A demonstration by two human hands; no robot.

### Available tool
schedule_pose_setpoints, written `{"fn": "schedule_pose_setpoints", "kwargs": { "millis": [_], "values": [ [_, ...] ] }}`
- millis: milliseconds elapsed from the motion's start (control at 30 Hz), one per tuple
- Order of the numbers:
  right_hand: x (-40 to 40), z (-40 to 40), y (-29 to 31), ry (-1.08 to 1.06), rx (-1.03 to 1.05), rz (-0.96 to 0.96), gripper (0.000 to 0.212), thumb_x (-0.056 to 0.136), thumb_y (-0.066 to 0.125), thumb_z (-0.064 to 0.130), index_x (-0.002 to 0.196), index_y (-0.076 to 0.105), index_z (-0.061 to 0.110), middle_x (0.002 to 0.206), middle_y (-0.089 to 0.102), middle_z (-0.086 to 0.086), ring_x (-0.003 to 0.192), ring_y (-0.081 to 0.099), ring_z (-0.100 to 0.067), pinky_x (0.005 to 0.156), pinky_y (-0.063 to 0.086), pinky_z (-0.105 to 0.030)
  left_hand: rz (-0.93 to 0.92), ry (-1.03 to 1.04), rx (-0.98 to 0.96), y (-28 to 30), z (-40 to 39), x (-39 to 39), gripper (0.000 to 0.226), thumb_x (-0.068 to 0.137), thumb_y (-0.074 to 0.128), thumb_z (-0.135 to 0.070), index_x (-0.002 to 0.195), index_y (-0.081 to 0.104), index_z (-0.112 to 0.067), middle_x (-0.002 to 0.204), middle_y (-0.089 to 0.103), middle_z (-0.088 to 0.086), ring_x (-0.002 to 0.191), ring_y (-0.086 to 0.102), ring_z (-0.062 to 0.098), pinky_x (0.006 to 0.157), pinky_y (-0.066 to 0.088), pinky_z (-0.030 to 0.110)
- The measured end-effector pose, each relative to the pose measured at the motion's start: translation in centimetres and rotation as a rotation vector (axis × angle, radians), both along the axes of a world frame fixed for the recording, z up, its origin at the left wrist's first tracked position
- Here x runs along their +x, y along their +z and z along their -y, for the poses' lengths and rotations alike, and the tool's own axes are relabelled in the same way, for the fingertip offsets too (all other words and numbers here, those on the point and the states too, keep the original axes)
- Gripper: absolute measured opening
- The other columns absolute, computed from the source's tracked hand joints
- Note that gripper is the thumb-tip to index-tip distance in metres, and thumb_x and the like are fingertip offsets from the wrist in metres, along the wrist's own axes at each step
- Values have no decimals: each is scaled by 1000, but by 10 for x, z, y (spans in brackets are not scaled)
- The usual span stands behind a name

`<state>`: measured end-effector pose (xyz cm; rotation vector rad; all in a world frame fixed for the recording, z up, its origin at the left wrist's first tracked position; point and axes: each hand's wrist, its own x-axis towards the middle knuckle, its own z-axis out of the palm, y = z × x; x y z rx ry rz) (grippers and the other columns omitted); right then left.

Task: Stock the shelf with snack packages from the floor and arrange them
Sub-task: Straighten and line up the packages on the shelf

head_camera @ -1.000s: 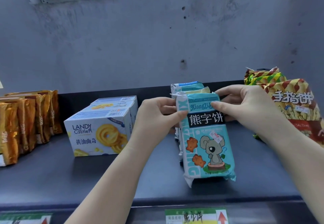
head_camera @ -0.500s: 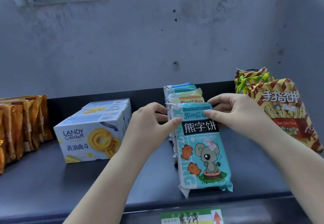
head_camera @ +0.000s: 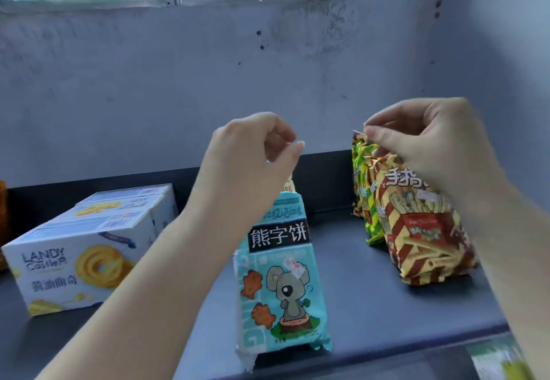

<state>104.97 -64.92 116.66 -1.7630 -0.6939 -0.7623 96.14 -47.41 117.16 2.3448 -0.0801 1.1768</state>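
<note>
A blue koala biscuit packet (head_camera: 282,284) stands upright at the front of the dark shelf (head_camera: 372,305), with more packets of the row (head_camera: 287,186) mostly hidden behind it. My left hand (head_camera: 250,153) hovers above that row, fingers loosely curled, holding nothing that I can see. To the right stands a red-and-yellow striped snack bag (head_camera: 422,239) with a green striped bag (head_camera: 361,189) behind it. My right hand (head_camera: 422,141) pinches the top edge of these striped bags between thumb and forefinger; which bag it grips is not clear.
White-and-blue Landy cookie boxes (head_camera: 77,263) are lined up at the left of the shelf. An orange packet (head_camera: 2,189) shows at the far left edge. A grey wall with a window backs the shelf. A blurred shelf label (head_camera: 500,361) sits at the lower right.
Both hands let go of the koala packet and rose. My right hand moved right to the top of the striped bags. The koala packet now stands on its own.
</note>
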Motion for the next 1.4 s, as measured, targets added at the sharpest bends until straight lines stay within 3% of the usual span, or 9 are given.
{"fn": "schedule_pose_setpoints", "kwargs": {
  "millis": [200,433,533,633,767,867,1033,1167,1400],
  "values": [
    [63,52,19,-118,4,-41,13,78,70,20,68,66,26,67,68,0,46,62,1,52,50,-18,-272,-139,-94,22,38,67,9,83,63,-17,88,69,-12,85,73,10,83,71,26,80,58,41],
    [114,67,7,-88,-142,-467,14,83,66,15,93,69,6,87,69,-16,69,64,-21,64,52,-29,-618,-1,-166,27,74,134,10,92,46,-10,89,56,-10,109,67,18,100,67,27,91,54,38],
    [122,64,0,-35,-180,-608,21,86,62,15,102,67,3,94,68,-17,77,65,-26,74,56,-37,-735,-16,-373,14,83,148,25,95,44,-14,112,53,2,122,62,17,109,63,29,88,53,35],
    [125,62,-7,59,-127,-679,24,90,56,21,105,63,3,86,66,-10,69,62,-19,58,53,-31,-795,-80,-498,1,91,153,24,93,44,-15,107,56,1,117,64,20,105,63,31,87,52,40],
    [126,68,-15,134,-66,-668,22,92,52,25,98,64,7,76,66,-4,67,62,-14,51,50,-25,-687,-130,-692,-8,100,156,22,94,39,-8,77,52,-5,105,67,21,99,66,34,90,52,47],
    [126,75,-19,169,-3,-653,17,91,53,24,90,64,11,71,64,-1,64,61,-11,48,51,-21,-624,-145,-736,-12,105,160,16,94,43,-12,90,56,-5,96,67,15,86,66,27,81,57,42],
    [127,83,-20,185,29,-680,19,91,53,26,94,64,10,82,64,-3,85,62,-19,87,51,-42,-641,-142,-690,-13,116,160,29,93,49,-25,115,55,-7,106,69,12,93,68,24,82,57,40],
    [120,90,-26,18,-52,-506,37,87,56,38,109,66,10,110,67,-8,108,60,-22,93,49,-43,-666,-102,-595,-12,115,147,40,88,54,-43,109,56,-10,101,70,7,93,68,22,84,57,39],
    [89,97,-34,-33,-198,-314,33,69,79,29,94,75,8,88,75,-8,80,70,-19,77,58,-40,-670,-141,-441,-28,114,120,24,82,67,-18,99,63,-2,100,71,13,89,70,26,80,59,42]
  ]
}}
